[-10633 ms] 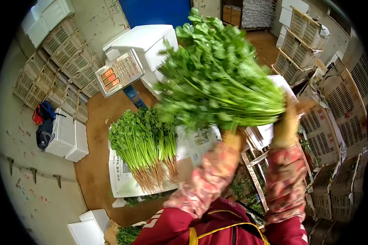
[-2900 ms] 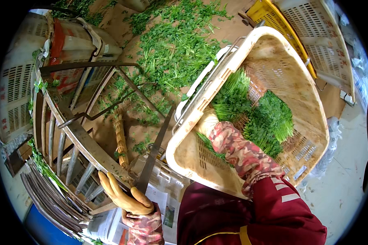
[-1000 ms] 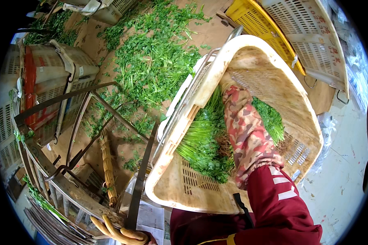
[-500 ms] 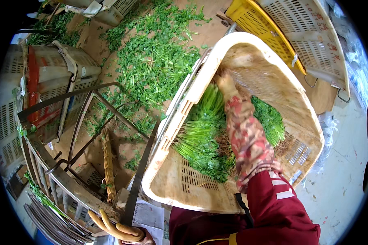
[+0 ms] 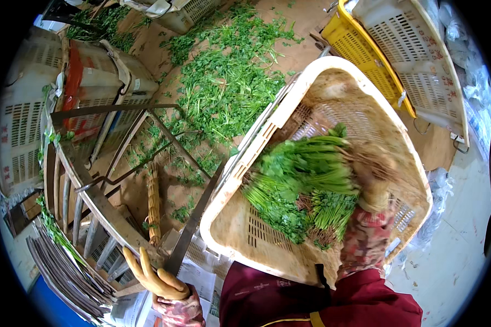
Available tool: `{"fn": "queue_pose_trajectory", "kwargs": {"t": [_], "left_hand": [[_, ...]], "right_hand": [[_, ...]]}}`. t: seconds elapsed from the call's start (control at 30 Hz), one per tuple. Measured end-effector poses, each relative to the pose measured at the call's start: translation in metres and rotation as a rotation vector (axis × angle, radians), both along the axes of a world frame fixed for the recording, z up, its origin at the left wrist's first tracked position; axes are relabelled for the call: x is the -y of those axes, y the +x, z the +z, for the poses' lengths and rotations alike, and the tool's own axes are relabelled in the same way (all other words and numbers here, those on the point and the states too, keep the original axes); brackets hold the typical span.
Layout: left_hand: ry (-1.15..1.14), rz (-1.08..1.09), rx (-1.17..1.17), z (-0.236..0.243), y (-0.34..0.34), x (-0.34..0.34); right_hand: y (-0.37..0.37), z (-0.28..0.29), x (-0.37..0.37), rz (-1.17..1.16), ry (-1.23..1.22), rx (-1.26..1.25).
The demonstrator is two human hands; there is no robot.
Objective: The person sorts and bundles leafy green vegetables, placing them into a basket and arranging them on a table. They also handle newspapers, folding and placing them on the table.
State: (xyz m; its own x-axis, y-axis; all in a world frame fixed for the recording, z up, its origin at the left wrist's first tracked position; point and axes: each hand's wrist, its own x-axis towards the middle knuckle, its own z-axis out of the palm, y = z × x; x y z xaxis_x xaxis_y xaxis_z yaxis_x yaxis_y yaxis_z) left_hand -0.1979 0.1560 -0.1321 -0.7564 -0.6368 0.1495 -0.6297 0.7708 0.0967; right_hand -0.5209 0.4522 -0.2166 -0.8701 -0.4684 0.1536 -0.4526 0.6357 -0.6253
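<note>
My right hand [image 5: 375, 197], in a tan glove and smeared by motion, is closed at the root end of a bunch of coriander [image 5: 311, 161] inside a dirty white plastic basket [image 5: 294, 268]. Its leaves point left, and its brown roots blur beside the hand. More coriander bunches [image 5: 275, 207] lie under and beside it, one with roots toward the basket's near side. My left hand [image 5: 157, 278], in a tan glove too, has its fingers stretched apart beside the curved rim of a metal frame [image 5: 93, 191]. It holds nothing.
Loose green leaves and stems [image 5: 223, 82] cover the floor beyond the basket. A yellow crate [image 5: 360, 52] and a pale crate [image 5: 420, 60] stand at far right. Stacked crates [image 5: 27, 114] stand at left. Behind the frame stands a straw-coloured bundle [image 5: 154, 201]; newspaper [image 5: 199, 278] lies near my left hand.
My right hand has come from the basket's far left toward its right side, swinging the coriander bunch round with it. My left fingers have straightened and lifted from the frame's rim.
</note>
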Motion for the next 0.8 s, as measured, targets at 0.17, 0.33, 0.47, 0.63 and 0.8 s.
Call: {"fn": "queue_pose_trajectory", "kwargs": {"t": [0.17, 0.33, 0.47, 0.63, 0.8], "left_hand": [[-0.011, -0.010, -0.024, 0.002, 0.009, 0.005], [0.043, -0.059, -0.037, 0.019, -0.012, -0.004], [0.496, -0.283, -0.227, 0.105, -0.027, -0.029], [0.795, -0.636, -0.326, 0.197, -0.049, 0.016], [1.411, -0.480, -0.165, 0.204, 0.009, 0.074]], "right_hand": [[-0.017, 0.116, -0.020, 0.311, -0.361, 0.143], [-0.050, 0.235, -0.037, 1.201, -0.673, 0.434], [-0.028, 0.278, 0.038, 1.550, -0.965, 0.693], [0.025, 0.316, 0.160, 1.967, -1.137, 0.832], [0.124, 0.286, 0.319, 2.289, -1.439, 1.086]]}}
